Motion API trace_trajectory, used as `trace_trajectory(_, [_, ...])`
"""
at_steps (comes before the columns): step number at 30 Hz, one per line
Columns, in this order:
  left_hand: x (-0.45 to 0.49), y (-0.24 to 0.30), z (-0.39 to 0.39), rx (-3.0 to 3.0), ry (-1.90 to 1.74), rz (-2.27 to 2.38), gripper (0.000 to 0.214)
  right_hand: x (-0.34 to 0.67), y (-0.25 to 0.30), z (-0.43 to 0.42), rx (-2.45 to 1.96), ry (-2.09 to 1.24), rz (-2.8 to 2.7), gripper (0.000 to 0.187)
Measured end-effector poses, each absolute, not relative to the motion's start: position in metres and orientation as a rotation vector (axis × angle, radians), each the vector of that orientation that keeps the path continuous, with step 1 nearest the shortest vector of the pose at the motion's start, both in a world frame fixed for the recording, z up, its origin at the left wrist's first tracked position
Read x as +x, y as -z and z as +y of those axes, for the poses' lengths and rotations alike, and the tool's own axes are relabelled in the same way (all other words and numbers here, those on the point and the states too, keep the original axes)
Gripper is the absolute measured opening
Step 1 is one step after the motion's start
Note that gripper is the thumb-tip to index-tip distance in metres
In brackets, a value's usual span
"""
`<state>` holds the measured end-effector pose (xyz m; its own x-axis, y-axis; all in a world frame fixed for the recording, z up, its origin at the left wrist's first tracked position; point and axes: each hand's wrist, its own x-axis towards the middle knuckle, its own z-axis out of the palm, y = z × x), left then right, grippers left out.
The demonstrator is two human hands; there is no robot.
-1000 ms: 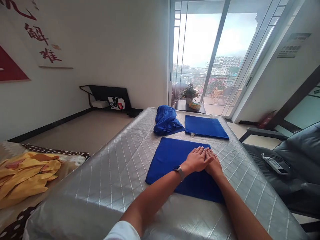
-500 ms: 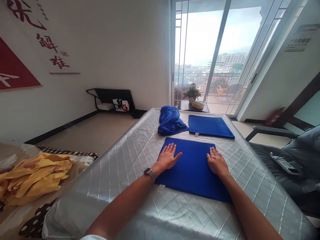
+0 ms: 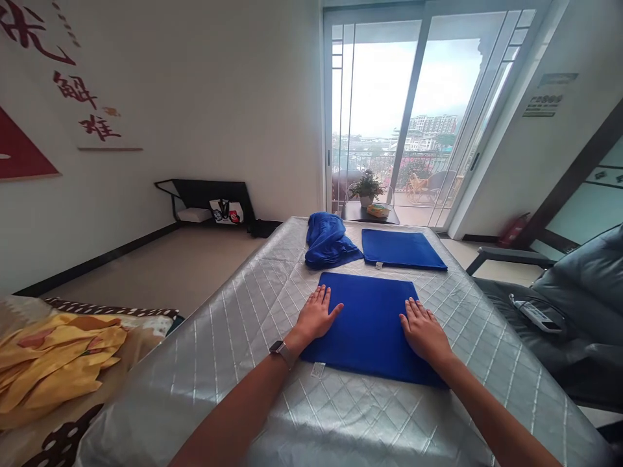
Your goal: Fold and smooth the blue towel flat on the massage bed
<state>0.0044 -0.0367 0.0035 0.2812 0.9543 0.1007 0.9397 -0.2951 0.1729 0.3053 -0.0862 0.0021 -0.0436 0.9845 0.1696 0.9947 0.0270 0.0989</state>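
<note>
A flat, folded blue cloth (image 3: 365, 324) with a small white label at its near left corner lies on the silver quilted table cover (image 3: 233, 363). Flat on the left edge of this cloth rests my left hand (image 3: 316, 312), fingers extended, a watch on its wrist. My right hand (image 3: 426, 329) lies along the right edge, its fingers stretched out too. Beyond them is a second folded blue cloth (image 3: 403, 249), also labelled. Left of that one sits a crumpled blue cloth (image 3: 331, 241).
A yellow cloth (image 3: 58, 357) is heaped at the lower left. To the right stands a dark armchair (image 3: 574, 292) with a power strip (image 3: 538, 316) on its seat. Past the table's far end, a potted plant (image 3: 367, 188) stands by the glass door.
Both hands have slid slightly outward and towards me over the edges of the cloth. The camera view has shifted a little; the cloths lie as before.
</note>
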Motion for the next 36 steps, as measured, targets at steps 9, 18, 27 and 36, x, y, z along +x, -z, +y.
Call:
trace_trajectory(9, [0.048, -0.026, -0.046, 2.509, -0.210, 1.978, 0.091, 0.308, 0.007, -0.095, -2.177, 0.015, -2.146, 0.064])
trace_trajectory(18, [0.182, -0.014, -0.079, 2.748, -0.391, 1.147, 0.080, 0.317, 0.013, -0.099, -2.131, 0.055, -2.209, 0.060])
trace_trajectory(27, [0.077, -0.008, -0.084, 2.682, -0.288, 1.357, 0.078, 0.311, 0.008, -0.096, -2.146, 0.028, -2.162, 0.063])
trace_trajectory(36, [-0.036, -0.012, -0.121, 2.450, -0.169, 1.659, 0.084, 0.309, 0.007, -0.095, -2.167, 0.107, -2.176, 0.063])
